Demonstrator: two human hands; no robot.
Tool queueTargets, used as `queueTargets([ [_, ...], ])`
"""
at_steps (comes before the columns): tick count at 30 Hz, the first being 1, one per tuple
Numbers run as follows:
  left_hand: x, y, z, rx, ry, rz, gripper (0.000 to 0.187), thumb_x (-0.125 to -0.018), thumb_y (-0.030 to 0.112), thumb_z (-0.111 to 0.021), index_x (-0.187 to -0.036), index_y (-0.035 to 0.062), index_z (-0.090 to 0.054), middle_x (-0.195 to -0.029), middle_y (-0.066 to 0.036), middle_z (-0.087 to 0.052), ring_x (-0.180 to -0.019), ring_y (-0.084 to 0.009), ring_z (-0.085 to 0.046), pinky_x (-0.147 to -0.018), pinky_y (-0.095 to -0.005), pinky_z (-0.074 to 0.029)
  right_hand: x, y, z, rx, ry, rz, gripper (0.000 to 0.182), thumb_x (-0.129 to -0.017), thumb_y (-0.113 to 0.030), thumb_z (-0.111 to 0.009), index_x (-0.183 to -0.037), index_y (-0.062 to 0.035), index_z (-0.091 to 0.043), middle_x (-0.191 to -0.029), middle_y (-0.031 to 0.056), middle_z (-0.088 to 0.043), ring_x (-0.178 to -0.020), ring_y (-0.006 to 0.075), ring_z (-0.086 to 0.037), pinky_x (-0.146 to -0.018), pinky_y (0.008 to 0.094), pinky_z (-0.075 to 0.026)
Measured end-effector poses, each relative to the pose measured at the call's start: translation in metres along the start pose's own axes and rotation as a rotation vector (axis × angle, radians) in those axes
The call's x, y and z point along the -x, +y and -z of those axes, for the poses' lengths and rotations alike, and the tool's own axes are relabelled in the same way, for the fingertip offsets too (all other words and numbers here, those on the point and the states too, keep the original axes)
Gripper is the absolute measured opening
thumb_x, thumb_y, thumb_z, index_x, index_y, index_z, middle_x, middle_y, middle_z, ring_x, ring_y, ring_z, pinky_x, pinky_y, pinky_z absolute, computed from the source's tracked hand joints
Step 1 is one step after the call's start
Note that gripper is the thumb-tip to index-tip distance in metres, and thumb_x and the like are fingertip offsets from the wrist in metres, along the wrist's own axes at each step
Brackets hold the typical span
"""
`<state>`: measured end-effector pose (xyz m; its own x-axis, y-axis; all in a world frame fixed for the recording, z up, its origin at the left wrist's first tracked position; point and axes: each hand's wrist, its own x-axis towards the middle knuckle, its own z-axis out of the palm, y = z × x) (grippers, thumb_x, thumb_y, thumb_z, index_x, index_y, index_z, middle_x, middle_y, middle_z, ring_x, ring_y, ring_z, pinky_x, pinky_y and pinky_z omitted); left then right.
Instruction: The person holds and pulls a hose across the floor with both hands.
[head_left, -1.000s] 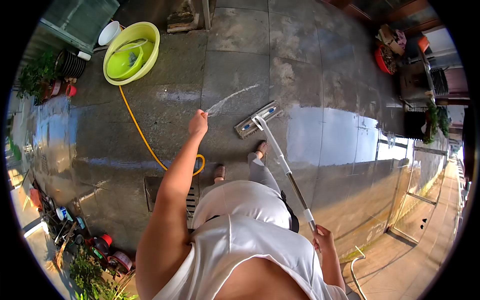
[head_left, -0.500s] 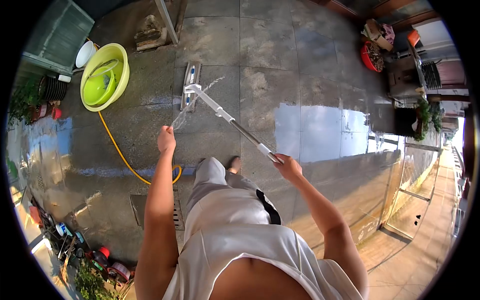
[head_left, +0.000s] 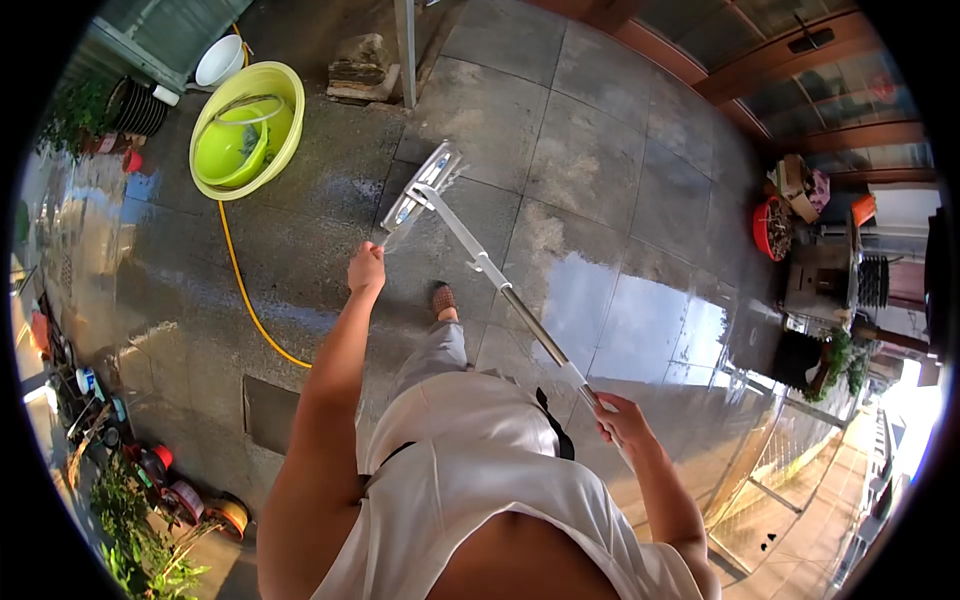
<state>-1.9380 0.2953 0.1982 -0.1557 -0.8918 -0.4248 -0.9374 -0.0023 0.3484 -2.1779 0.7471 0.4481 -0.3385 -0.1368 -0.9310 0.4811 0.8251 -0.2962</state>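
Note:
My right hand [head_left: 622, 420] is wrapped round the metal handle of a flat mop [head_left: 535, 325], which slants away to the upper left. Its flat head [head_left: 420, 185] is tilted off level in front of me. My left hand [head_left: 367, 268] is closed near the head's lower end, and clear water runs from it towards the mop head. A yellow hose [head_left: 238, 270] crosses the floor and passes behind my left forearm; its end in my fist is hidden.
A large pale-yellow tub [head_left: 292, 140] with a green basin [head_left: 215, 160] inside stands at the upper left, near a white bowl [head_left: 220, 62]. Wet paving [head_left: 630, 315] reflects the sky. A metal post [head_left: 405, 55], a red basin [head_left: 762, 230] and potted plants [head_left: 130, 530] are around the edges.
My view has turned and moved forward. The mop handle has slid lower and to the right with my right hand. My left hand is closer to the mop head, and a foot has stepped forward.

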Motion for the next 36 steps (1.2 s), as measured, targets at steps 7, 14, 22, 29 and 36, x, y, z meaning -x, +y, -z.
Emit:
queueTargets([
  [7,-0.038,0.034,0.012,0.123,-0.023,0.065,0.027,-0.095,0.037,-0.050,-0.106,0.0127,-0.055,-0.101,-0.010,-0.068,-0.093,-0.0331,-0.064,-0.075,-0.0479,-0.051,0.018,-0.051,0.035,0.384,0.211,0.074,0.039,-0.087,-0.017,-0.063,-0.126,-0.0144,-0.059,-0.063,0.0042,-0.058,-0.049,0.0118,-0.053,-0.046,0.0295,-0.043],
  [14,-0.042,-0.011,0.028,0.258,0.043,0.361,0.032,-0.094,0.039,-0.050,-0.112,0.0134,-0.056,-0.103,-0.014,-0.067,-0.098,-0.0361,-0.063,-0.079,-0.0480,-0.050,0.000,-0.186,0.038,1.212,0.324,0.384,0.041,-0.090,-0.025,-0.058,-0.130,-0.0195,-0.054,-0.096,0.0117,-0.068,-0.086,0.0290,-0.066,-0.075,0.0382,-0.051],
  [22,0.000,-0.121,0.030,0.437,0.189,0.665,0.036,-0.091,0.038,-0.052,-0.111,0.0091,-0.060,-0.107,-0.018,-0.065,-0.104,-0.0371,-0.060,-0.086,-0.0444,-0.047,-0.061,-0.306,-0.007,1.619,0.119,0.650,0.047,-0.092,-0.029,-0.054,-0.138,-0.0254,-0.045,-0.098,0.0146,-0.067,-0.087,0.0361,-0.064,-0.076,0.0455,-0.049],
  [29,0.067,-0.162,0.011,0.574,0.298,0.953,0.038,-0.091,0.039,-0.054,-0.108,0.0053,-0.060,-0.103,-0.020,-0.066,-0.100,-0.0366,-0.062,-0.084,-0.0444,-0.047,-0.135,-0.395,-0.098,1.784,-0.019,0.808,0.047,-0.093,-0.029,-0.052,-0.139,-0.0233,-0.045,-0.086,0.0161,-0.067,-0.079,0.0352,-0.064,-0.070,0.0448,-0.049],
  [36,0.109,-0.139,-0.024,0.545,0.444,0.967,0.034,-0.091,0.036,-0.055,-0.104,0.0051,-0.061,-0.080,-0.012,-0.064,-0.064,-0.0252,-0.059,-0.060,-0.0385,-0.047,-0.211,-0.403,-0.172,1.778,-0.137,0.942,0.048,-0.092,-0.028,-0.053,-0.139,-0.0250,-0.044,-0.087,0.0169,-0.066,-0.082,0.0355,-0.064,-0.073,0.0449,-0.049],
])
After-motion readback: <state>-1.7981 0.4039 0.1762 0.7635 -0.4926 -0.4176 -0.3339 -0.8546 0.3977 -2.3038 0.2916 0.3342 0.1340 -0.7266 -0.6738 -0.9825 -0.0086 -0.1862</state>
